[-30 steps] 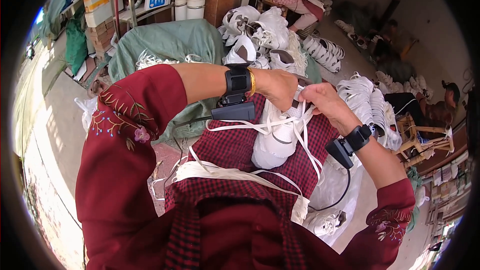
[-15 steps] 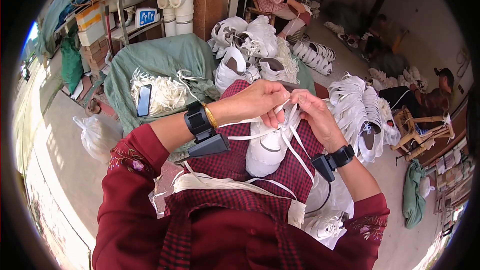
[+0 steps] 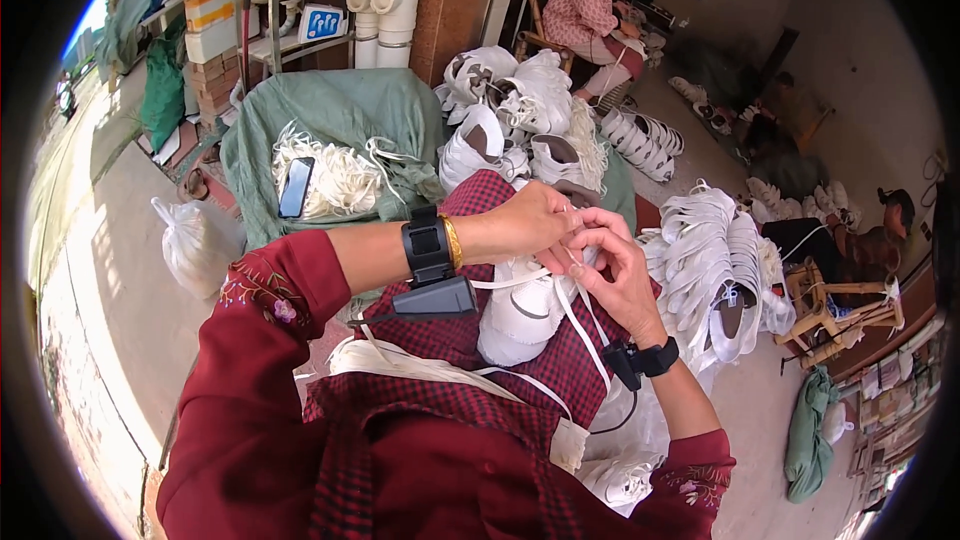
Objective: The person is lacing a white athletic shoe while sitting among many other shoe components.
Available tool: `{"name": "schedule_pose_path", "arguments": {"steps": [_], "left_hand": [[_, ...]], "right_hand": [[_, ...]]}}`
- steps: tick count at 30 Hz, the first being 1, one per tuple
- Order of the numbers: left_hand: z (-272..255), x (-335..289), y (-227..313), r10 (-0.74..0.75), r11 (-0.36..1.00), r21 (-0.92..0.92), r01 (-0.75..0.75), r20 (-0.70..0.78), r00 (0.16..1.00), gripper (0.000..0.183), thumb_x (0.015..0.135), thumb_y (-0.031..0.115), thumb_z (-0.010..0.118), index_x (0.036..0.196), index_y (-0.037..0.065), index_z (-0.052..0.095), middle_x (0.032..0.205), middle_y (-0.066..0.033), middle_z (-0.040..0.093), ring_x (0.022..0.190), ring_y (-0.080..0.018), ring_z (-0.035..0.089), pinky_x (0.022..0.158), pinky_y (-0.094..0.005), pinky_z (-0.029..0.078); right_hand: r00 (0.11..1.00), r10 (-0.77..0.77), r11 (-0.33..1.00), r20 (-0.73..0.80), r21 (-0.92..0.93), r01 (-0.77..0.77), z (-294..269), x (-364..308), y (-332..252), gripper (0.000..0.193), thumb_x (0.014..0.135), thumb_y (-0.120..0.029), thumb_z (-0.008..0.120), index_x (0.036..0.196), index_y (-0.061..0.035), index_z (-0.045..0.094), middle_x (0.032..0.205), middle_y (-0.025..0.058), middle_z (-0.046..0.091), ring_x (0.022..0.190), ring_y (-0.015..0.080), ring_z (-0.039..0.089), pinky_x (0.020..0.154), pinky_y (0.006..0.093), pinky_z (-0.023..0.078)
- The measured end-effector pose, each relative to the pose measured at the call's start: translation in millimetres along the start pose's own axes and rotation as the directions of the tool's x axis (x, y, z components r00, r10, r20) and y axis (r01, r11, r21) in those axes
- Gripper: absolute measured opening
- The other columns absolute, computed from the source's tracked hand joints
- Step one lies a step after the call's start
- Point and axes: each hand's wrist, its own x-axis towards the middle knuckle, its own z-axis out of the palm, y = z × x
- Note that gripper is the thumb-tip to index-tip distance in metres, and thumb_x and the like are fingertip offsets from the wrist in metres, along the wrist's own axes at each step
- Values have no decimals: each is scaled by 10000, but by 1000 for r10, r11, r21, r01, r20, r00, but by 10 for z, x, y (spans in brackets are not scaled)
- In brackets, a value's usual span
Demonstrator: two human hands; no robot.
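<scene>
A white shoe upper (image 3: 514,320) lies on my lap over a dark red checked apron (image 3: 425,340), its toe toward me. My left hand (image 3: 532,227) is closed in a pinch on a white shoelace (image 3: 508,283) above the shoe's lacing area. Close against it, my right hand (image 3: 615,270) has its fingers bent, thumb and forefinger pinched on the lace. Loose lace ends trail down both sides of the shoe. My fingers hide the eyelets. A bundle of white laces (image 3: 415,364) lies across my waist.
Ahead is a green cloth (image 3: 335,100) with a lace heap (image 3: 345,185) and a phone (image 3: 295,188). White shoes are piled beyond my hands and stacked at the right (image 3: 700,250). A seated person (image 3: 590,10) works behind; a bamboo chair (image 3: 835,305) stands right.
The view has shifted slightly. My hands have come closer together over the shoe, and my right hand has turned, its fingers now bent down toward the lace.
</scene>
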Motion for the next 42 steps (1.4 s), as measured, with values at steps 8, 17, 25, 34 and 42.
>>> {"name": "schedule_pose_path", "arguments": {"steps": [8,17,25,34,42], "left_hand": [[198,88,-167,145,988,-30,-150,-133,980,290,1027,86,461,880,-103,625,746,-221,714,607,-285,746,513,-359,627],[-77,633,-558,803,409,532,-742,177,569,407,823,349,717,650,-4,610,549,-176,546,489,-271,506,501,-442,395],[-34,520,-523,766,513,503,-696,98,636,318,925,218,586,740,-26,671,633,-171,673,570,-265,677,519,-392,527],[-29,287,-294,359,918,170,-357,22,933,294,969,4,497,689,-78,530,571,-196,642,493,-248,704,395,-336,556],[-41,282,-315,318,947,50,-316,-23,948,299,961,24,533,687,-92,568,598,-201,656,487,-237,701,392,-333,559]], "right_hand": [[999,53,989,-12,138,-51,90,86,4,86,866,-32,686,847,38,639,1334,182,586,1090,278,615,881,384,499],[984,-105,960,142,-244,138,-54,137,-57,116,935,-52,688,1035,6,704,1360,148,624,1220,291,603,1004,388,505],[994,-55,954,93,-291,80,6,62,-191,112,913,-11,695,1025,-7,700,1268,138,668,1084,275,649,862,373,528],[944,-282,869,172,-371,327,-10,72,-158,123,913,-65,726,1009,-13,670,1305,147,633,977,233,625,714,262,512],[981,-61,952,182,-284,112,-42,114,-109,173,960,-141,699,1004,21,659,1345,193,604,1200,330,583,1002,404,470]]}}
